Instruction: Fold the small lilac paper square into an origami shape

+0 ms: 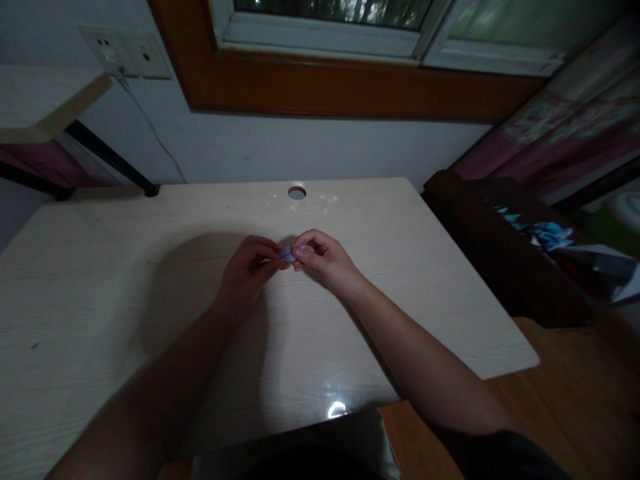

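A small purple piece (287, 254), perhaps folded paper, is pinched between my two hands above the middle of the table. My left hand (250, 267) grips its left end between thumb and fingers. At its right end, my right hand (320, 257) has thumb and fingertips closed on it. The fingers cover much of the piece, so its full shape and exact kind do not show. Both hands are close together, low over the pale tabletop (200, 400).
A round cable hole (297, 193) lies near the table's back edge. A raised shelf (50, 100) with black legs (113, 157) stands at the back left, below wall sockets (125, 53). On the right is a dark wooden cabinet (500, 247) with blue items (547, 235) on it.
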`<state>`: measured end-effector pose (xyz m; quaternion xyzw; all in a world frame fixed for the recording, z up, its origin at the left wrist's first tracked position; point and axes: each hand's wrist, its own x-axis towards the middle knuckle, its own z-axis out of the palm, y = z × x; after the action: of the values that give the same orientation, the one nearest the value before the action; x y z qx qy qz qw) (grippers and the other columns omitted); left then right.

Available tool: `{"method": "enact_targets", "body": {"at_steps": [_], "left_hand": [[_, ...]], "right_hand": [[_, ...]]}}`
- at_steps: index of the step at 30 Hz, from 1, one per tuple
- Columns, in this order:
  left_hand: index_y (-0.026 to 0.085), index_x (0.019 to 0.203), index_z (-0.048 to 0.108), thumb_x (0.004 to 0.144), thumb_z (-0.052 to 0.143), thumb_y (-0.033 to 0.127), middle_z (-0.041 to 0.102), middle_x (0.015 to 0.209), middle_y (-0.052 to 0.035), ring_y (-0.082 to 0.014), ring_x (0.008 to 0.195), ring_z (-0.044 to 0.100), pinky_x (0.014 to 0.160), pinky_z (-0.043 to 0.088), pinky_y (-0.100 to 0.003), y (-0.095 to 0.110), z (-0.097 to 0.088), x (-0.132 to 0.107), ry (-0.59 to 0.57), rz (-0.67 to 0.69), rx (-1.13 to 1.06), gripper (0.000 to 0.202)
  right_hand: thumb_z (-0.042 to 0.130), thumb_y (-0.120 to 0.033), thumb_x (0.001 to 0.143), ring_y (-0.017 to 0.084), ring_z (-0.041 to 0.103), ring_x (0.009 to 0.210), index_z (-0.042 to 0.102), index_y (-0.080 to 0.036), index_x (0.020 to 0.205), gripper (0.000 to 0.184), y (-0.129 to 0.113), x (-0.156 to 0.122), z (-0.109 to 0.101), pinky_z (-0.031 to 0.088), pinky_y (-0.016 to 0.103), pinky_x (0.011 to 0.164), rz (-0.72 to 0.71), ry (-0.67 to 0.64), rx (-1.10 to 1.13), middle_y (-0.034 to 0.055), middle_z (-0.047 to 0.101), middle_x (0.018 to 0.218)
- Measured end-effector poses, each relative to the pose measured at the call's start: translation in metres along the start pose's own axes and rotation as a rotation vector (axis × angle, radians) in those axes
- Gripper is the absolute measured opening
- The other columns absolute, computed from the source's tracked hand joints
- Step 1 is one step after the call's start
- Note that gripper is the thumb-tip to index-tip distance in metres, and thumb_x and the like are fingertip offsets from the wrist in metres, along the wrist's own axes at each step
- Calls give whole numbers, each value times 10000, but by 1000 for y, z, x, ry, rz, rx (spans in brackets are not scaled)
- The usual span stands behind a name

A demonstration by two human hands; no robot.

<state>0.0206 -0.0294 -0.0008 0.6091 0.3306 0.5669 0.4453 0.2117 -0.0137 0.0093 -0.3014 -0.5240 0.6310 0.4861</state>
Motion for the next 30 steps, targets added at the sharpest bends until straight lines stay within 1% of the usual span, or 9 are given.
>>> {"method": "enact_targets", "body": {"at_steps": [5, 9, 11, 14, 16, 19, 23, 27, 30], "left_hand": [[183, 854, 700, 860, 740, 241, 596, 1028, -55, -143, 889, 650, 790, 617, -293, 2, 0, -1, -33, 13, -61, 71], [194, 889, 679, 859, 741, 230, 593, 1025, -46, -136, 881, 651, 789, 621, -289, 2, 1, -2, -24, 47, -34, 77], [214, 955, 672, 851, 750, 232, 593, 1040, -41, -133, 887, 651, 788, 618, -285, 1, 2, -2, -17, 75, 14, 131], [237, 1052, 673, 856, 746, 239, 591, 1096, -51, -142, 933, 647, 792, 616, -283, 2, 1, -3, -16, 127, 165, 210], [235, 1066, 685, 878, 719, 239, 604, 1104, -58, -153, 964, 646, 796, 618, -287, 4, 1, -4, -42, 168, 280, 192], [227, 1058, 697, 901, 684, 220, 623, 1071, -60, -157, 970, 650, 792, 624, -286, 7, 0, -3, -68, 227, 385, 157], [223, 1067, 698, 908, 672, 214, 628, 1056, -60, -149, 953, 655, 779, 627, -276, 9, 0, -3, -59, 244, 440, 161], [225, 1044, 703, 905, 685, 243, 641, 1034, -56, -145, 929, 659, 756, 620, -260, 7, -2, -3, -24, 251, 436, 141], [221, 1015, 710, 891, 704, 236, 648, 1002, -52, -138, 899, 660, 735, 609, -242, 5, -3, -3, -7, 250, 437, 124]], "right_hand": [[806, -369, 810, 107, 648, 667, 624, -199, 895, 263, 1, 0, 1, 531, 254, 656, -16, -27, 31, 1, 717, 804], [789, -321, 827, 99, 644, 655, 638, -192, 895, 210, -2, -2, 2, 529, 241, 647, -7, 3, 70, -12, 694, 775], [787, -299, 825, 96, 638, 634, 640, -189, 887, 194, -3, -2, 2, 528, 236, 629, 9, 11, 104, -19, 681, 754], [787, -277, 817, 92, 632, 615, 638, -185, 887, 189, -3, -2, 3, 524, 229, 601, 41, 14, 136, -21, 673, 753], [791, -274, 812, 89, 628, 605, 634, -184, 893, 198, -3, -2, 3, 519, 225, 585, 60, 16, 140, -24, 667, 756], [799, -283, 803, 83, 618, 590, 626, -187, 896, 218, -3, -2, 3, 510, 219, 565, 70, 14, 144, -31, 654, 743], [797, -289, 806, 78, 606, 576, 623, -188, 898, 222, -3, -2, 3, 500, 207, 554, 70, 7, 147, -34, 658, 720], [792, -300, 812, 81, 606, 568, 625, -185, 895, 220, -4, -2, 3, 500, 208, 549, 74, 10, 142, -33, 660, 711], [798, -306, 805, 77, 599, 563, 621, -183, 886, 230, -5, -2, 4, 491, 202, 537, 76, 17, 156, -28, 665, 723]]}}
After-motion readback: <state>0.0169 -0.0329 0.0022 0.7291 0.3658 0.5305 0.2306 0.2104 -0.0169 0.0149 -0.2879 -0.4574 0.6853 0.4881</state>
